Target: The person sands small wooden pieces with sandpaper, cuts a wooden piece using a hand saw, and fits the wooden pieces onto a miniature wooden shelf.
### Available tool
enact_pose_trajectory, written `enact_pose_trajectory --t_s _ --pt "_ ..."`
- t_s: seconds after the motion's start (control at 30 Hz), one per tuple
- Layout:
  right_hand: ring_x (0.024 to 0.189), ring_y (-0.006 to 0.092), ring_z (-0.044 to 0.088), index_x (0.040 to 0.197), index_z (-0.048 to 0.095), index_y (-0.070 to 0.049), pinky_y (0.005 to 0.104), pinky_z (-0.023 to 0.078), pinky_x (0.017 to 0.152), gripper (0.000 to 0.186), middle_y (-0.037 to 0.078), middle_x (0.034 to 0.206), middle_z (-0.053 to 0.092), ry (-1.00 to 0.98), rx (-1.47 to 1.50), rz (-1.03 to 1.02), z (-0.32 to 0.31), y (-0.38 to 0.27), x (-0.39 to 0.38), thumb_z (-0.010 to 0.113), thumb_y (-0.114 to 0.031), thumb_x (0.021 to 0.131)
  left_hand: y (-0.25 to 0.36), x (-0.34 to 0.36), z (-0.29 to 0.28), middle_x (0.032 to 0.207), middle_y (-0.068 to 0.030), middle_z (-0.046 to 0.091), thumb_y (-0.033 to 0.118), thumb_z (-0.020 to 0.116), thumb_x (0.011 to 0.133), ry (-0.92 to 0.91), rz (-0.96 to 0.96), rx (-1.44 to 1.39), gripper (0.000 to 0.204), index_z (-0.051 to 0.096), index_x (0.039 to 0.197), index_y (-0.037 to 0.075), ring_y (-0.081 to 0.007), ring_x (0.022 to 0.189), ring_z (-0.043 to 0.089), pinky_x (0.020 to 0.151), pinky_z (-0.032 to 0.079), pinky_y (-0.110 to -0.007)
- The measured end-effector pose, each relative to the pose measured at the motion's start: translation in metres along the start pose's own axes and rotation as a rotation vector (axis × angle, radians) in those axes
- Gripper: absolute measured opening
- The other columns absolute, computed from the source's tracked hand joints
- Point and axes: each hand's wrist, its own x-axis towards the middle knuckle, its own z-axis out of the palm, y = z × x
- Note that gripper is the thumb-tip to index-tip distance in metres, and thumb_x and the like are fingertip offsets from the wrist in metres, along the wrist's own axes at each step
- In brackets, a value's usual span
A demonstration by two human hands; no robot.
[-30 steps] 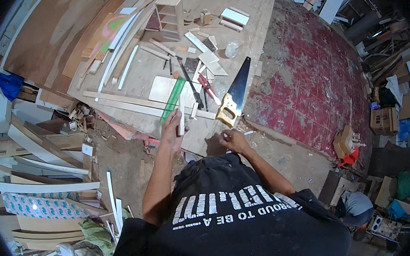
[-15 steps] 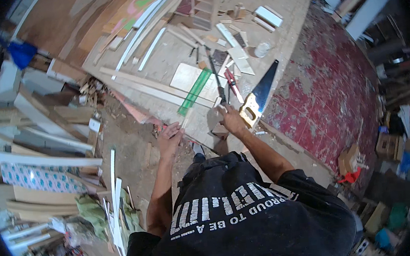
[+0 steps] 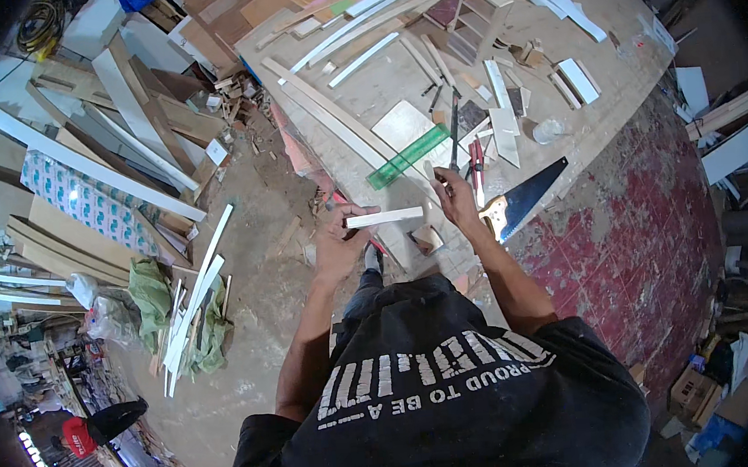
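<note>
My left hand (image 3: 338, 244) grips one end of a short pale wooden strip (image 3: 390, 218), which points right across the near edge of the worktable (image 3: 571, 47). My right hand (image 3: 458, 198) is just beyond the strip's free end, fingers curled together. A small pale bit shows at its fingertips, too small to name. Past the hands lies a translucent green straightedge (image 3: 409, 157) across long wooden strips (image 3: 328, 117). A red-handled tool (image 3: 477, 169) and a thin black bar (image 3: 455, 128) lie beside the right hand. Right of it rests a handsaw (image 3: 533, 196) with a dark blade.
A small wood block (image 3: 426, 240) sits at the near table edge. Offcuts, a clear plastic cup (image 3: 548, 131) and a small shelf-like wooden frame (image 3: 470, 25) occupy the table farther off. Boards (image 3: 119, 167) lean at left; white strips (image 3: 192, 312) and green cloth lie on the floor.
The view has swung, shifting the table up and right. The short wooden strip now shows plainly, raised in my left hand. My right hand remains near the saw handle, its fingers curled.
</note>
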Motion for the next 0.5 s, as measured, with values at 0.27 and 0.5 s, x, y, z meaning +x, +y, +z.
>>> enact_pose_trajectory --t_s 0.27,0.5 --pt "0.091 0.0155 0.060 0.124 0.061 0.002 0.0272 0.049 0.079 0.033 0.011 0.102 0.062 0.166 0.353 0.015 -0.101 -0.113 -0.036 0.063 -0.005 0.092 0.026 0.024 0.047 0.117 -0.0170 0.068 -0.011 0.063 0.087 -0.337 -0.032 -0.172 0.030 0.056 0.114 0.001 -0.0162 0.100 0.065 0.084 0.055 -0.028" --pt "0.096 0.0147 0.060 0.122 0.060 0.003 0.0264 0.050 0.085 0.033 0.010 0.106 0.063 0.360 0.434 0.067 -0.139 -0.131 -0.080 0.065 -0.003 0.090 0.032 0.041 0.081 0.118 -0.0197 0.066 -0.007 0.063 0.087 -0.561 -0.089 -0.311 0.031 0.055 0.116 0.002 -0.0179 0.096 0.067 0.079 0.057 -0.029"
